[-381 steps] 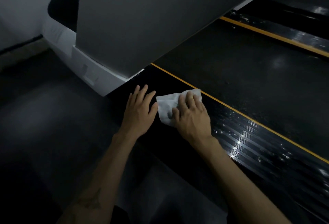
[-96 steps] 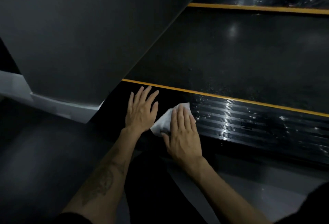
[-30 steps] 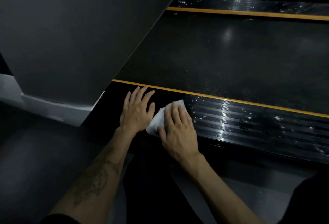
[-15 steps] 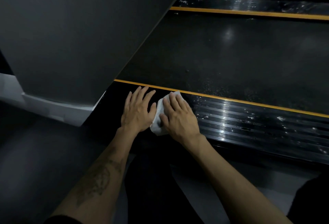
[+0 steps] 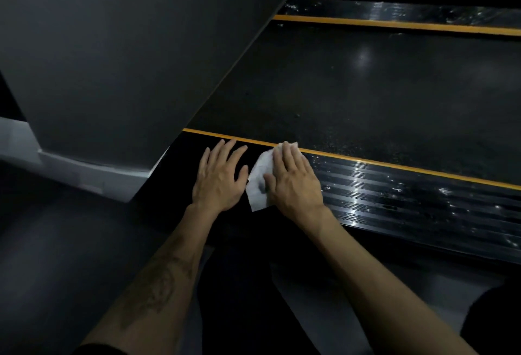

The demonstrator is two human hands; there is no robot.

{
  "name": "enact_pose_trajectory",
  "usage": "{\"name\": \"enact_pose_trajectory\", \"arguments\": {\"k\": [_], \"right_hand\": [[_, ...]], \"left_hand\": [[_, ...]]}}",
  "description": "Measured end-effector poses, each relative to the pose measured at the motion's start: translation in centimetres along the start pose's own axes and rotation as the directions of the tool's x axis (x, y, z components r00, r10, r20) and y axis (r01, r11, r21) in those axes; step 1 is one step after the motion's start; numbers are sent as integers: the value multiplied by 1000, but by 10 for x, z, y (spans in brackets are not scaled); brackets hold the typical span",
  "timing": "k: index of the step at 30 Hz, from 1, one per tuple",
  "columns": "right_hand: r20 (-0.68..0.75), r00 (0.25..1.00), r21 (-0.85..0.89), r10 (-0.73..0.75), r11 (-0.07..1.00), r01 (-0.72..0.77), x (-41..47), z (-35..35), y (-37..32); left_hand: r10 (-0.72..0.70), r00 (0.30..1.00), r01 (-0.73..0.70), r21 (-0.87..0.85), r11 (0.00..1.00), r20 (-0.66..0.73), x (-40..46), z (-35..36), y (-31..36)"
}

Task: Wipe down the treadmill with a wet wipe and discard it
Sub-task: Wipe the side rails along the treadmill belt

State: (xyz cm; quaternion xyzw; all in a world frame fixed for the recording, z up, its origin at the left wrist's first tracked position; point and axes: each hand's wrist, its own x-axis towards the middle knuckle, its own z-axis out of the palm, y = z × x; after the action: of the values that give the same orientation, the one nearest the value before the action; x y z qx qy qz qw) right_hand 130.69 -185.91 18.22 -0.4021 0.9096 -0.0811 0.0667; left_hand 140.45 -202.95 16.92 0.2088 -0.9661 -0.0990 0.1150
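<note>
Pressing farther up — right hand [image 5: 293, 180] slides wet wipe [image 5: 260, 182] to yellow stripe [image 5: 366, 160].

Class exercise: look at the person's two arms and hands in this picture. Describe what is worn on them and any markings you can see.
Both forearms are bare right down to the hands; no watch, rings or gloves show. The left forearm carries a dark tattoo whose design is too dim to make out. The right forearm shows no marking. Left hand and right hand are uncovered.

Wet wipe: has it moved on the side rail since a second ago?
Yes. The wet wipe under the right hand slid away from the person, now reaching the yellow stripe.
</note>
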Motion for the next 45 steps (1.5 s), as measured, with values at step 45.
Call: {"name": "enact_pose_trajectory", "arguments": {"k": [45], "right_hand": [[-3,990,-18,140,990,-140,-36,-8,15]], "left_hand": [[-124,989,116,-105,988,-74,10,7,28]]}}
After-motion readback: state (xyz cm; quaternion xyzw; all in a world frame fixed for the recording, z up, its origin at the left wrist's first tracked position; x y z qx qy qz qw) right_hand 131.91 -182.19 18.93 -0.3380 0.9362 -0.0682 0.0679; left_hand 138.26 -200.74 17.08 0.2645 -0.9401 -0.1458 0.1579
